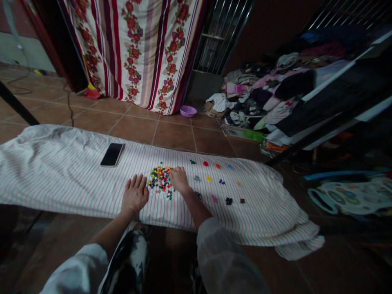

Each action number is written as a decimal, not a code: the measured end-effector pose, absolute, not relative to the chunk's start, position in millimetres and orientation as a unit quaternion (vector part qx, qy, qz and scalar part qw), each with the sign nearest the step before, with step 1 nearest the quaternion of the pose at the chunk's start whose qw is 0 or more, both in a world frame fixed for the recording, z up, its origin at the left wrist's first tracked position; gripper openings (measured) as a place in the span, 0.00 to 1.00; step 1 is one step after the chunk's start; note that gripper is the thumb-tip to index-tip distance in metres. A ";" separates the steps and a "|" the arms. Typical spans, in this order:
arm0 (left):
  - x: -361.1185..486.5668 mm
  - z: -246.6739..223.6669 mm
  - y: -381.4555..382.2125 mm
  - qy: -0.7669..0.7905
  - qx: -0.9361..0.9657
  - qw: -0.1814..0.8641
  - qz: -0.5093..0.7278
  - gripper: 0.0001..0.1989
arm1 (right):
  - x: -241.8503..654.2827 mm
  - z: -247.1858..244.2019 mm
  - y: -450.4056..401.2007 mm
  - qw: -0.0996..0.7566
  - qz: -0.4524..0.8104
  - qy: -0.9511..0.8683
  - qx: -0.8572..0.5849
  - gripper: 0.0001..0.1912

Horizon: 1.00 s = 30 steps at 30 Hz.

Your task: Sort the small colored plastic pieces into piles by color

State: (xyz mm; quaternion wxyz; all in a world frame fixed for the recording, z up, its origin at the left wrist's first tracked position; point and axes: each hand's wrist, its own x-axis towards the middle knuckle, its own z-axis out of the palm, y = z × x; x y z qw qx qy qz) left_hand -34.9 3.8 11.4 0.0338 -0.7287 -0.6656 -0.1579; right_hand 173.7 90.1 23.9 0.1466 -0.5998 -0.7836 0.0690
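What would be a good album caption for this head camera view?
Right hand at a heap of colourful pieces, left hand palm-down on striped cloth, small single-colour clusters to the right.

Pieces (161, 178) lie heaped between the left hand (134, 194) and right hand (179, 179) on a cloth-covered counter (61, 171), a phone (112, 155) to their left, clusters (209, 179) in rows to their right. Behind, on the floor (137, 127), a bowl (188, 111) sits between curtain (150, 53) and clothes (260, 87).
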 end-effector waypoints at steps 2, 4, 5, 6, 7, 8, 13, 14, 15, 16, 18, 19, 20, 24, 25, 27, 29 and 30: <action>-35.0 10.7 3.9 -0.666 -0.728 0.035 -0.157 0.25 | 172.3 25.6 93.9 0.140 0.060 -0.787 -0.598 0.15; -35.1 9.5 4.1 -0.666 -0.728 0.035 -0.161 0.25 | 171.0 26.4 97.6 0.138 0.049 -0.787 -0.599 0.15; -35.2 8.8 4.2 -0.665 -0.728 0.035 -0.163 0.25 | 170.3 26.7 99.4 0.137 0.047 -0.786 -0.601 0.15; -35.4 8.2 4.3 -0.665 -0.728 0.036 -0.165 0.25 | 169.5 27.1 101.0 0.135 0.046 -0.786 -0.602 0.15; -35.5 7.7 4.4 -0.664 -0.728 0.036 -0.167 0.25 | 168.6 27.6 102.5 0.132 0.049 -0.785 -0.604 0.14; -35.6 7.4 4.5 -0.664 -0.728 0.036 -0.167 0.25 | 167.6 28.4 103.9 0.128 0.052 -0.784 -0.605 0.14; -35.5 8.6 4.6 -0.666 -0.727 0.034 -0.163 0.25 | 159.0 36.8 108.7 0.091 0.065 -0.779 -0.617 0.13; -35.4 9.1 4.6 -0.665 -0.728 0.034 -0.164 0.25 | 156.8 39.2 109.1 0.081 0.065 -0.778 -0.620 0.12; -35.3 9.5 4.6 -0.665 -0.728 0.035 -0.164 0.25 | 154.8 41.5 109.2 0.071 0.065 -0.775 -0.624 0.12; -35.2 9.8 4.6 -0.664 -0.728 0.035 -0.164 0.25 | 153.0 43.7 109.0 0.062 0.066 -0.772 -0.629 0.12; -35.0 10.1 4.5 -0.664 -0.729 0.037 -0.164 0.25 | 150.7 47.3 108.1 0.049 0.070 -0.765 -0.638 0.12; -35.0 10.0 4.4 -0.663 -0.729 0.038 -0.164 0.25 | 150.2 48.6 107.4 0.046 0.074 -0.764 -0.640 0.12; -35.0 9.9 4.3 -0.663 -0.729 0.040 -0.165 0.25 | 150.3 49.5 106.5 0.046 0.077 -0.763 -0.640 0.12; -35.3 8.4 4.3 -0.660 -0.730 0.046 -0.170 0.25 | 153.5 49.6 101.9 0.071 0.080 -0.768 -0.632 0.12; -35.4 7.9 4.4 -0.661 -0.730 0.046 -0.169 0.25 | 154.4 48.9 100.5 0.082 0.080 -0.769 -0.629 0.12; -35.7 7.1 4.4 -0.661 -0.730 0.047 -0.167 0.25 | 156.0 47.3 97.3 0.106 0.081 -0.769 -0.625 0.11; -35.9 6.9 4.3 -0.660 -0.731 0.046 -0.168 0.25 | 157.2 45.2 93.9 0.133 0.083 -0.767 -0.622 0.10; -35.9 7.1 4.2 -0.660 -0.731 0.045 -0.170 0.24 | 157.8 44.1 92.1 0.146 0.085 -0.764 -0.623 0.10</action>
